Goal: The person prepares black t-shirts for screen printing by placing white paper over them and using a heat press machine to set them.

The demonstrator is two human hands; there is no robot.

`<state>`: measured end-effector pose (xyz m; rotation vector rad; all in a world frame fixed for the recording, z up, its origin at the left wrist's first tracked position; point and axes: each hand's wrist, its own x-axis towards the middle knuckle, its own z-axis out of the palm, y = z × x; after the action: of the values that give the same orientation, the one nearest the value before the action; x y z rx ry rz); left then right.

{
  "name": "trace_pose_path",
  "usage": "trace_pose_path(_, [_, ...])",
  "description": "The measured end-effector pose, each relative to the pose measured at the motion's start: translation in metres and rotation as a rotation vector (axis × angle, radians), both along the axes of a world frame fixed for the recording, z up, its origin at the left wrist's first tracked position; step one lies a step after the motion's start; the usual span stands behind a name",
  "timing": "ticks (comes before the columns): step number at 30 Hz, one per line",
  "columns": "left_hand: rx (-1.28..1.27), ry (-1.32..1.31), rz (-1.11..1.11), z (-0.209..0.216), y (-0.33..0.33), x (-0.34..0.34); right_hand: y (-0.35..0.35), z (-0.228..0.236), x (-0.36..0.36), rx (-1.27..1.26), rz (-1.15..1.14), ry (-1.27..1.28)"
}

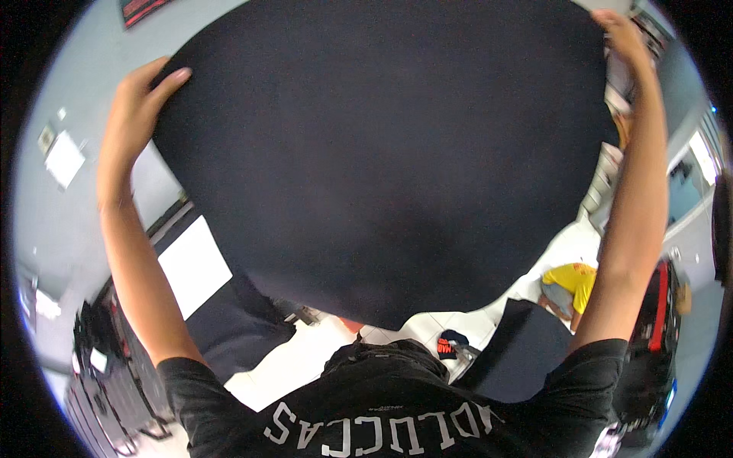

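Left hand: closed on the cloth at its left edge, my thumb on the near face and my fingers behind; I want a firm pinch here, without bunching the edge.
White sheet: lies on a dark cover to the left; the cloth's left edge looks close by, so I should swing clear.
Cloth: raised and spread before me, between my two hands; an even outward pull should flatten it. Its near edge hangs loose in a curve above the floor.
Dark panel: near right, with some bare tile between it and that hanging edge.
Person: bends low in a yellow shirt at right; room looks tighter there, so small, slow moves suit.
Right hand: closed at the cloth's far right corner; my thumb I cannot make out. Matching the left's pull should even the tension.
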<state>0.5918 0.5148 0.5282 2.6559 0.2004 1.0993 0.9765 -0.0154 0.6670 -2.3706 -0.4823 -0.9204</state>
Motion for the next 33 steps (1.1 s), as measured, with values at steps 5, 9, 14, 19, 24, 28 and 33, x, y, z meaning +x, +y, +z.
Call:
trace_pose_path(5, [0.426, -0.105, 0.415, 0.007, 0.083, -0.04, 0.166, -0.071, 0.01, 0.514, 0.45, 0.263])
trace_pose_path(9, [0.351, -0.173, 0.481, 0.082, 0.082, -0.157, 0.199, -0.057, -0.01, 0.821, 0.944, 0.181])
trace_pose_path(14, [0.202, -0.197, 0.634, 0.025, -0.075, -0.22, 0.108, -0.098, -0.066, 0.735, 0.957, 0.174])
trace_pose_path(19, [-0.024, -0.115, 0.549, -0.106, -0.179, -0.216, 0.051, -0.254, -0.094, 0.401, 0.828, 0.33])
trace_pose_path(24, [-0.233, 0.071, 0.703, -0.276, -0.238, -0.207, 0.008, -0.461, -0.112, 0.35, 0.692, 0.598])
trace_pose_path(28, [-0.406, 0.112, 0.818, -0.38, -0.283, -0.211, -0.016, -0.524, -0.137, 0.124, 0.609, 0.577])
trace_pose_path(33, [-0.537, 0.148, 0.911, -0.413, -0.335, -0.21, -0.049, -0.565, -0.124, 0.085, 0.608, 0.623])
